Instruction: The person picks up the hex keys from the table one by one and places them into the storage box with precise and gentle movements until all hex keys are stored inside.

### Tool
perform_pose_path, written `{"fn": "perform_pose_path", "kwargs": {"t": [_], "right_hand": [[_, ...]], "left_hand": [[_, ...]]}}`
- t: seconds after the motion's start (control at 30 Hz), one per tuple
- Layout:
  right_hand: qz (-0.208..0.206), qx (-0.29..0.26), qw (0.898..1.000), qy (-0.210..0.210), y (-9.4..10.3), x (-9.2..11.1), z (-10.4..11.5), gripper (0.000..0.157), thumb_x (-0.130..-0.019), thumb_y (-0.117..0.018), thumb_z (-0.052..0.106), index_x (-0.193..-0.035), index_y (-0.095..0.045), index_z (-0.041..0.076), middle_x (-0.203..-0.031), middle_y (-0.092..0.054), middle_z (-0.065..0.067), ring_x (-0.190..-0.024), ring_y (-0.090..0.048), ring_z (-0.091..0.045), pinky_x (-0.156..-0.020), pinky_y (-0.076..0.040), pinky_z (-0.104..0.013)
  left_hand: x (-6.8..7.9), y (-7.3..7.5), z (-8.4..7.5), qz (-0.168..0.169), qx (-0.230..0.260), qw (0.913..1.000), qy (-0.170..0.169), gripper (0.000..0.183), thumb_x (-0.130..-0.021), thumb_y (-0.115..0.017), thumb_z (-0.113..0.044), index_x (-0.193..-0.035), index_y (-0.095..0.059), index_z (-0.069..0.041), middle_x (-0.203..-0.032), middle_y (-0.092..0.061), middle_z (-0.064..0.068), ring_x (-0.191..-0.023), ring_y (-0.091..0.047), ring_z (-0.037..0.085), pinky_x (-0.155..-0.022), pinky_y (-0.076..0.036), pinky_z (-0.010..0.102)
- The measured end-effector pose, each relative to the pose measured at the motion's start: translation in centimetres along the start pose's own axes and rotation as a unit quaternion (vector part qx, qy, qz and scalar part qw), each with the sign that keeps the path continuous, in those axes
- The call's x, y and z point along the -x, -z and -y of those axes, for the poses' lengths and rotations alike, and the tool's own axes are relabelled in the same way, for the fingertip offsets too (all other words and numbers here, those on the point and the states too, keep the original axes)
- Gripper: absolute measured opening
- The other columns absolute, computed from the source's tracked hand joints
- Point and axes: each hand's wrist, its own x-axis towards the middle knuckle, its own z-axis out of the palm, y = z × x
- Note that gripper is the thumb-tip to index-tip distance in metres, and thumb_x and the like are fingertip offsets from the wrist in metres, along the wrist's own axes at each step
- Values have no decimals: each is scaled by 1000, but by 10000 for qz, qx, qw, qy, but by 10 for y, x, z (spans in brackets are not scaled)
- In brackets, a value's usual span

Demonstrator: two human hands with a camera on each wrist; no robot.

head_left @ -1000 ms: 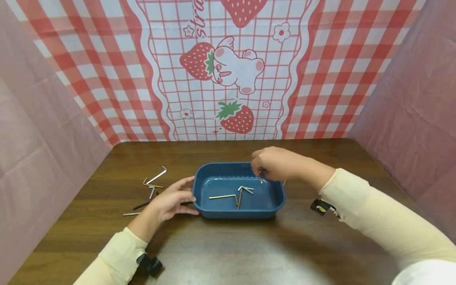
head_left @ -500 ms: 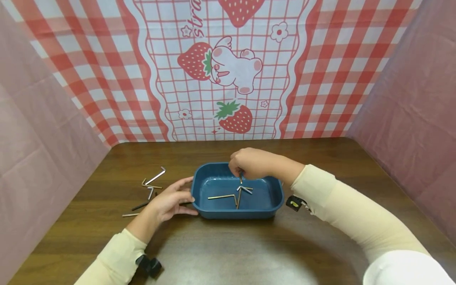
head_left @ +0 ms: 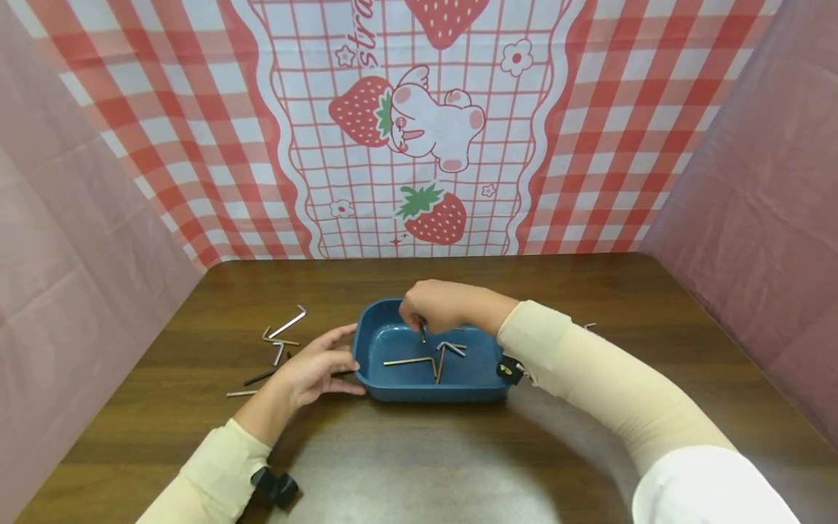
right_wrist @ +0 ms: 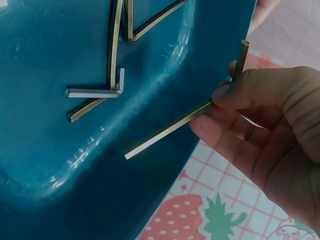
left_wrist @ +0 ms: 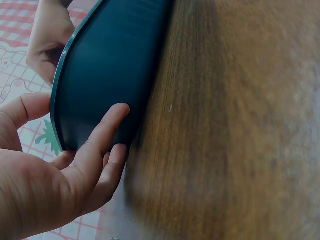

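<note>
A blue rectangular tub (head_left: 432, 394) sits on the table. My left hand (head_left: 321, 367) rests on its left end, the fingers (left_wrist: 102, 132) spread almost straight against the outer wall and the thumb at the rim. Over the tub's back left part, my right hand (head_left: 435, 306) pinches a brass-coloured hex key (right_wrist: 167, 131) between thumb and fingertips. The key's long arm points down into the tub, and its short arm sticks up past the thumb. Inside lie several loose hex keys, among them a long brass one (head_left: 406, 361) and a short silver one (right_wrist: 92, 93).
Left of the tub, several more hex keys lie on the wooden table (head_left: 419, 466), including a silver one (head_left: 288, 321) and a black one (head_left: 259, 378). Another hex key (head_left: 590, 325) shows at the right, behind the sleeve. A checked strawberry cloth (head_left: 425, 145) hangs behind.
My right hand has moved left across the tub, from its back right corner to its back left part, carrying the hex key. The left hand and the tub stay put.
</note>
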Motion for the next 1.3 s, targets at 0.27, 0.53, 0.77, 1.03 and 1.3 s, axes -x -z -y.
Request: {"fn": "perform_pose_path", "kwargs": {"t": [0.27, 0.53, 0.77, 1.03, 1.3], "right_hand": [[524, -49, 9985, -179, -8, -15, -4, 26, -74, -61, -16, -77, -66, 9, -69, -56, 3, -65, -46, -11, -57, -41, -22], [724, 83, 9971, -199, -8, -21, 0, 25, -76, -62, -15, -80, -67, 9, -70, -56, 5, -66, -50, -11, -58, -44, -22], [740, 121, 9966, -348, -1, -16, 1, 22, -79, -63, -12, -88, -70, 7, -74, -58, 3, -69, -51, -13, -62, -47, -24], [576, 137, 9974, -403, 7, -2, -3, 23, -79, -63, -11, -92, -71, 7, -75, -59, 3, -70, -51, -12, -61, -47, -24], [67, 189, 9998, -42, 12, 18, -6, 20, -76, -68, -7, -84, -66, 11, -76, -60, 1, -70, -50, -12, -63, -47, -26]], "left_hand": [[0, 0, 0, -14, -21, 10000, 0, 78, -83, -51, 10, -153, -19, -3, -118, -50, 24, -89, -61, 24, -79, -55, 56], [0, 0, -1, 20, -22, 10000, 0, 78, -84, -51, 9, -153, -18, -3, -122, -48, 26, -90, -61, 25, -80, -55, 56], [0, 0, -2, 25, -17, 10000, -26, 78, -84, -51, 9, -153, -18, -3, -121, -48, 26, -90, -61, 25, -80, -55, 57], [1, 0, -2, 37, 8, 10000, -24, 78, -83, -51, 10, -153, -19, -3, -115, -52, 21, -88, -61, 24, -80, -55, 56], [1, -1, -1, 25, 39, 10000, -1, 78, -83, -52, 10, -153, -20, -3, -113, -52, 21, -87, -62, 24, -80, -55, 56]]}}
